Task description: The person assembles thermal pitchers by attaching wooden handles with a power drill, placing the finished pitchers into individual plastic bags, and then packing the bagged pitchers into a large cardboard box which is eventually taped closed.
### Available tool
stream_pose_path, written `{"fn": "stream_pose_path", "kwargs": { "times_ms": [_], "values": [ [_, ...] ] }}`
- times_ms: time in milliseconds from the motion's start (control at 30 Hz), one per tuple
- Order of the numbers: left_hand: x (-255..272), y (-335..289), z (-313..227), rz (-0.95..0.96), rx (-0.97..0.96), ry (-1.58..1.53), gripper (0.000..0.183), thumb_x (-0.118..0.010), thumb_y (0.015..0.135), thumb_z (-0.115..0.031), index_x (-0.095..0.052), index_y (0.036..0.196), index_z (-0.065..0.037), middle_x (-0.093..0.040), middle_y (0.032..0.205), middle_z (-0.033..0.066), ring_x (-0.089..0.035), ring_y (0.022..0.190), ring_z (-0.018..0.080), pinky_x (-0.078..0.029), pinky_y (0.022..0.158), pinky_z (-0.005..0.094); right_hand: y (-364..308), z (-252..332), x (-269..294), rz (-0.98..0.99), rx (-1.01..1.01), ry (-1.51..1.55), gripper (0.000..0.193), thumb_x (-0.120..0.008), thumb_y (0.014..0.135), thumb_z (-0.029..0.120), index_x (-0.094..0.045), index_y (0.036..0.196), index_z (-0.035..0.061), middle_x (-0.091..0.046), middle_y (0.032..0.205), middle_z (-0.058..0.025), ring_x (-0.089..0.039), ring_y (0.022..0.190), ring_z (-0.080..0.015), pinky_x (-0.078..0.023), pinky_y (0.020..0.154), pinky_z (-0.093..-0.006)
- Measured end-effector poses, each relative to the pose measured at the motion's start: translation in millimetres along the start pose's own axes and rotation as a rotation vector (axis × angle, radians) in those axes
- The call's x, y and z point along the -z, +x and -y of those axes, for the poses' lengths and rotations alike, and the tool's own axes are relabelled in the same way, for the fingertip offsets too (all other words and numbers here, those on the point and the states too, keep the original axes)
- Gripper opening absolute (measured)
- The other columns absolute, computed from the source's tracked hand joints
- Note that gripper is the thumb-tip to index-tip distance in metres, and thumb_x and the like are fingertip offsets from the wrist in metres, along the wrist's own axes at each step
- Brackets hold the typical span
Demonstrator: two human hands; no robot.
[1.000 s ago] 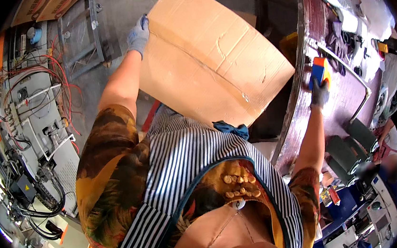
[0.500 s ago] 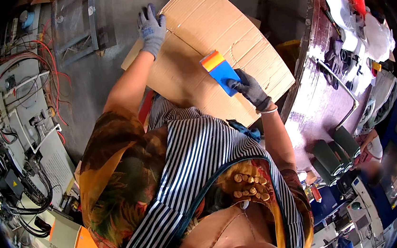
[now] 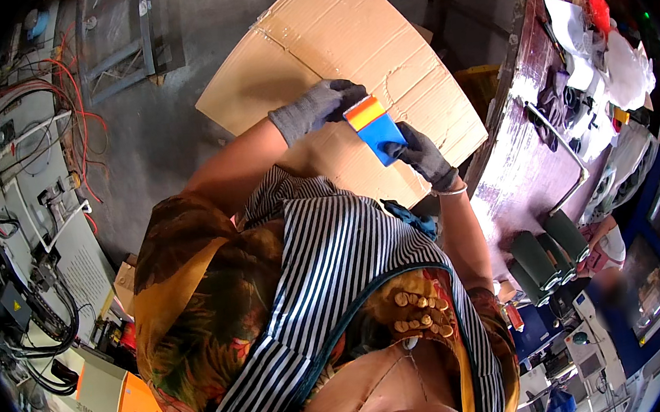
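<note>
A flat blue block-like hand tool [image 3: 379, 142] with an orange and yellow end is in my right hand [image 3: 425, 157]. The grey-gloved fingers and thumb close round its lower blue part. My left hand [image 3: 324, 102], in a grey glove with dark fingertips, is at the tool's orange end. Its fingers are bent together, and what they hold, if anything, is hidden. Both hands are over a large brown cardboard carton [image 3: 403, 56] in front of me. Creases run across its top, and a curved line marks it near the tool.
On the right a reddish table [image 3: 513, 164] bears white sheets, plastic bags [image 3: 626, 66], dark gloves and a bent metal rod [image 3: 566, 143]. Dark green rolls [image 3: 550, 260] are near its end. Machinery with cables [image 3: 35, 282] lines the left. A person [image 3: 603, 251] is at the far right.
My left hand has left the carton's far left edge and come right to the tool's orange end, its spread fingers now bent. My right hand and the tool have barely shifted.
</note>
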State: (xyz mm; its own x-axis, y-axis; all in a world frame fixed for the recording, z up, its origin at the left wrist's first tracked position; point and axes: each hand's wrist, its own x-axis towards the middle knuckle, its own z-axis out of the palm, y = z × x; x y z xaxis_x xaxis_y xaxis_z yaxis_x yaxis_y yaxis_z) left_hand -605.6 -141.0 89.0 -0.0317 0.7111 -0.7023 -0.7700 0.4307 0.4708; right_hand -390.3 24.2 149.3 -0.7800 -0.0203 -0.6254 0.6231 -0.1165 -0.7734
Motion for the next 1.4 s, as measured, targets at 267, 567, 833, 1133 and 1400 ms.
{"fn": "stream_pose_path", "kwargs": {
  "times_ms": [267,567,833,1133,1400],
  "values": [
    [1,-19,-9,0.149,-0.039,-0.072,0.024,-0.056,0.101,-0.030,-0.068,0.106,-0.010,-0.069,0.095,-0.0016,-0.065,0.083,0.0136,-0.055,0.074,0.0279,-1,-4,-2,-0.035,0.085,0.068,0.041,-0.071,0.092,0.025,-0.057,0.120,-0.0008,-0.061,0.100,-0.0027,-0.055,0.093,-0.0109,-0.047,0.083,-0.0279],
    [106,2,-56,-0.716,-0.547,0.736,0.011,-0.071,0.091,-0.015,-0.068,0.097,-0.007,-0.069,0.091,0.0011,-0.062,0.085,0.0109,-0.052,0.079,0.0284,44,57,-36,-0.205,-0.001,-0.407,0.058,-0.077,0.080,0.051,-0.062,0.110,0.0036,-0.071,0.084,-0.0123,-0.070,0.076,-0.0238,-0.053,0.069,-0.0356],
    [234,48,-117,-0.715,-0.483,0.812,0.025,-0.070,0.089,-0.023,-0.069,0.108,-0.008,-0.072,0.100,0.0056,-0.062,0.092,0.0164,-0.050,0.085,0.0325,82,78,-40,-0.291,-0.097,-0.547,0.064,-0.074,0.078,0.057,-0.063,0.110,0.0035,-0.071,0.091,-0.0195,-0.070,0.086,-0.0350,-0.053,0.075,-0.0424],
    [194,65,-71,-1.239,-0.751,1.627,0.075,-0.059,0.085,-0.064,-0.049,0.138,-0.012,-0.063,0.114,0.0236,-0.062,0.103,0.0428,-0.046,0.089,0.0565,65,66,-29,-0.237,-0.014,-0.585,0.066,-0.073,0.076,0.061,-0.065,0.111,0.0060,-0.071,0.089,-0.0191,-0.070,0.087,-0.0341,-0.054,0.075,-0.0411],
    [137,33,-78,-1.133,-0.370,1.416,0.071,-0.047,0.093,-0.062,-0.047,0.139,-0.008,-0.061,0.124,0.0241,-0.062,0.108,0.0394,-0.047,0.092,0.0507,-77,-2,22,-0.218,-0.041,-0.542,0.069,-0.077,0.076,0.051,-0.061,0.122,0.0011,-0.069,0.102,-0.0218,-0.068,0.096,-0.0361,-0.053,0.084,-0.0417]
  ]
}}
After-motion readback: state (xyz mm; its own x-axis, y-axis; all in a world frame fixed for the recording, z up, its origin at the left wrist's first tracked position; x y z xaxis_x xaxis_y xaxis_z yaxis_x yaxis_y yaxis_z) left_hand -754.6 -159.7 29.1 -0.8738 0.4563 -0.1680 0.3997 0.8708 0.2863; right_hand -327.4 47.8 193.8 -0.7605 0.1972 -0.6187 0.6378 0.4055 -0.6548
